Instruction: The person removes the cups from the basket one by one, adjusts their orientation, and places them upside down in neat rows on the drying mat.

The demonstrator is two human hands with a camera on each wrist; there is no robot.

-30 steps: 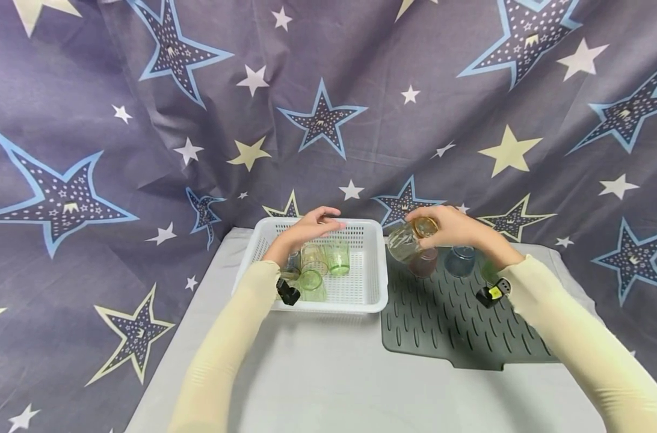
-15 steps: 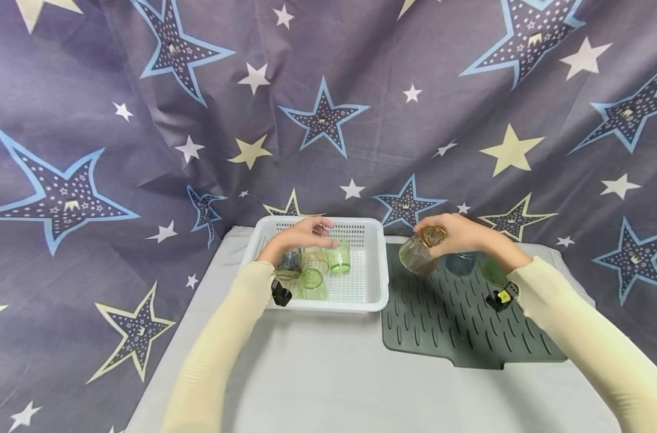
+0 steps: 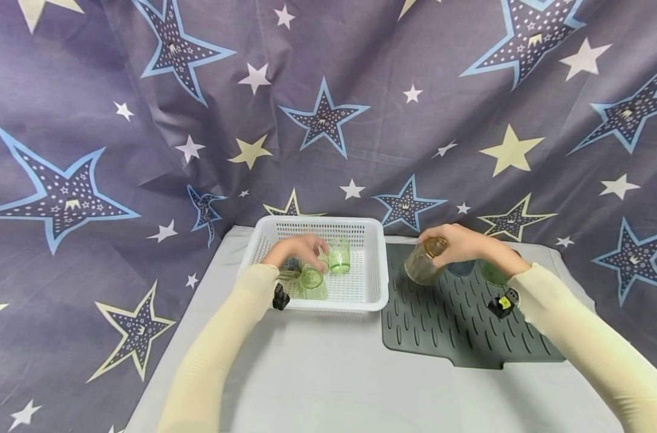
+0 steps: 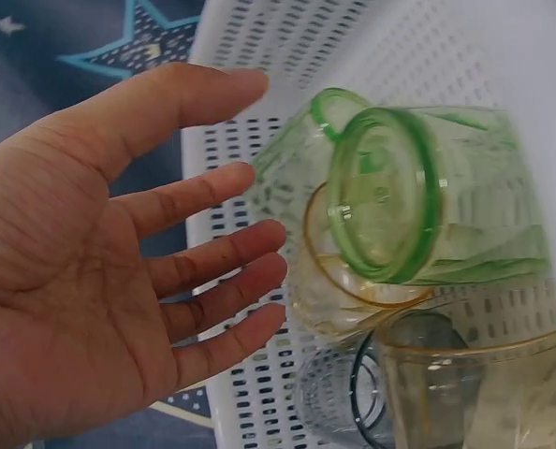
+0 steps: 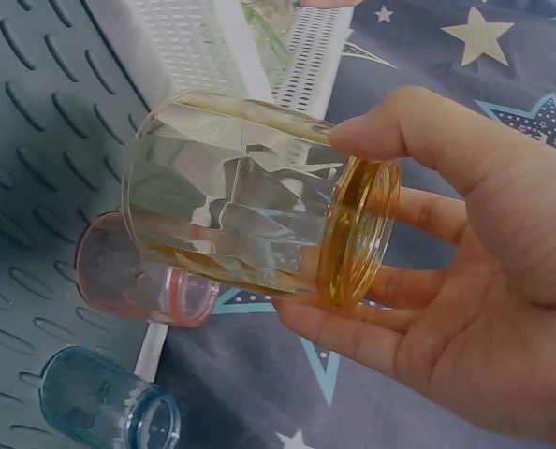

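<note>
In the right wrist view my right hand (image 5: 503, 215) grips an amber drinking glass (image 5: 241, 196) near its thick base, thumb on one side and fingers on the other. The glass is tilted, mouth downward, above the left part of the dark ribbed drying mat (image 3: 431, 328). My left hand (image 3: 298, 248) is over the white basket (image 3: 385, 288), its fingers apart and holding nothing in the left wrist view. Nearest to it are a green glass (image 4: 475, 196), another green glass behind it, amber glasses (image 4: 512, 393) and a dark bluish glass (image 4: 329, 393).
Upside down on the mat stand a pink glass (image 5: 119, 271), a blue glass (image 5: 91, 393) and a green glass (image 3: 492, 273). The basket's right wall stands beside the mat's left edge. A star-patterned curtain (image 3: 328, 174) hangs behind the table (image 3: 339, 373).
My right hand has lowered the amber glass toward the mat and slightly right, turning it more mouth-down. My left hand has sunk toward the glasses in the basket.
</note>
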